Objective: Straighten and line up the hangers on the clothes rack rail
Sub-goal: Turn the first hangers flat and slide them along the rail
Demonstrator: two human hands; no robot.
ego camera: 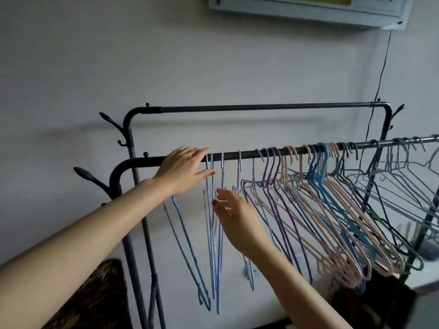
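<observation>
A black clothes rack has a near rail (249, 153) carrying several thin plastic hangers. At the left, a few pale blue hangers (213, 233) hang straight and edge-on. Further right a crowded bunch of purple, pink, blue and green hangers (332, 205) hangs slanted and overlapping. My left hand (183, 169) rests on the rail near its left end, fingers straight, thumb touching the neck of the leftmost blue hangers. My right hand (235, 217) is lower, fingers extended against the pale blue hangers just under their necks.
A second, higher rail (261, 106) at the back carries nothing. Side pegs (90, 176) stick out from the rack's left post. A white wall unit (308, 10) hangs above with a black cable (380, 77) running down. A patterned dark object (95, 300) sits low left.
</observation>
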